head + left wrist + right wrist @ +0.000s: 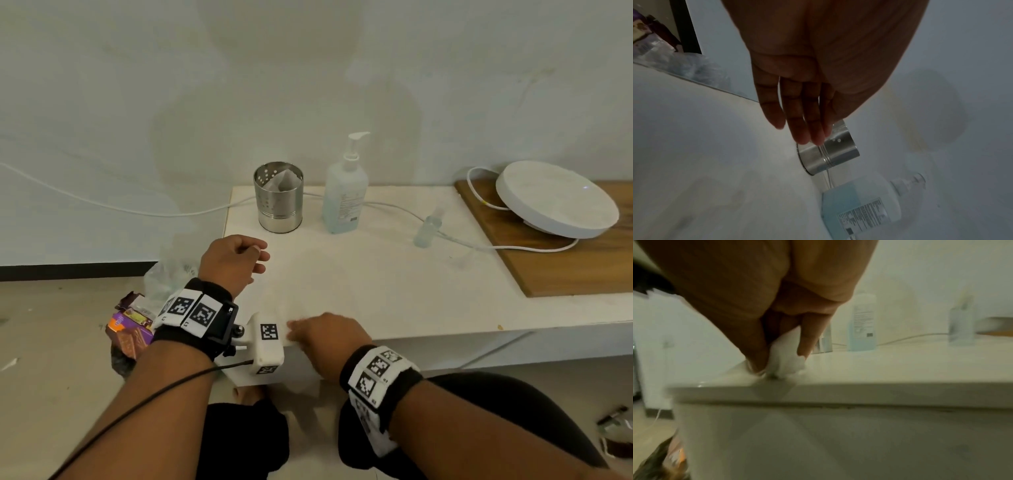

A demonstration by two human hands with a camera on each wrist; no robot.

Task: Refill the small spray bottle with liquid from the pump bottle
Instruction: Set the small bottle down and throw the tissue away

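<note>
While pinching a white tissue (786, 356) at the near edge of the white bench (376, 281), right hand (329, 337), grip narrow around the wad. Left hand (236, 262) above the bench's left edge, grip loose and holding nothing, fingers (799, 123) relaxed. Toward the back edge, upright: perforated steel cup (278, 197), pump bottle (346, 195) of pale blue liquid just beside it, small spray bottle (428, 228) apart to the right, near the wooden board (565, 270). Broad bare surface between hands and bottles. Printed label on the pump bottle, too blurred to read.
</note>
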